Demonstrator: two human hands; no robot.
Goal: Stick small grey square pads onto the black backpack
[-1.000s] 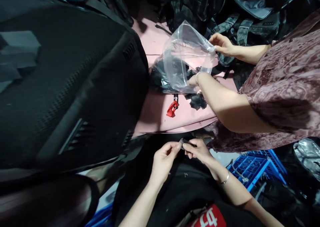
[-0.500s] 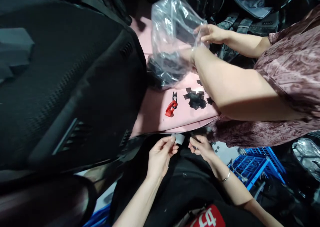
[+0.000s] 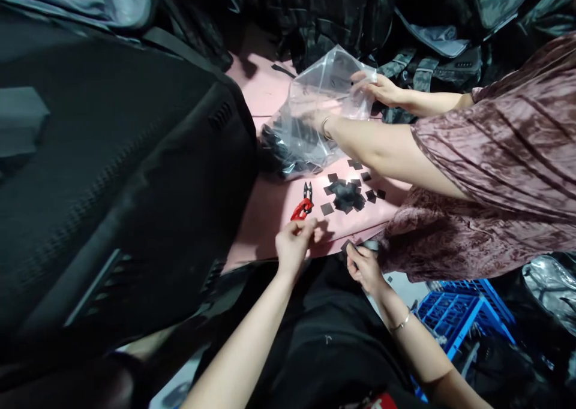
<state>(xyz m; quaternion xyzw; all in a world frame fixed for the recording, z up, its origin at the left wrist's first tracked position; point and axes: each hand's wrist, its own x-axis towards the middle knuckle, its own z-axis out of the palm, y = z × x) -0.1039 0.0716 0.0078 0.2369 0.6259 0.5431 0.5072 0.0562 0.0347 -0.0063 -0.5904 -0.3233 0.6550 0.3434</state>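
Observation:
My left hand (image 3: 293, 245) is over the front edge of the pink table surface (image 3: 274, 235), its fingers curled together and slightly blurred; whether anything is between them is hidden. Just beyond it lie black-bladed thread snips with red-wrapped handles (image 3: 302, 207). My right hand (image 3: 363, 266) pinches a small dark square piece (image 3: 346, 246) at the table edge, near my lap. A heap of black square pieces (image 3: 345, 195) lies ahead, with a single greyish square (image 3: 326, 208) at its near left side.
A large black bag (image 3: 180, 175) fills the left. Across the table, another person's hands (image 3: 380, 90) handle a clear plastic bag (image 3: 315, 112) with dark contents. That person's patterned clothing (image 3: 504, 133) borders the right. Blue plastic crates (image 3: 454, 307) stand lower right.
My left hand has moved up over the table, and the pale piece in it no longer shows; a greyish square now lies beside the heap. The other person's plastic bag has sunk lower.

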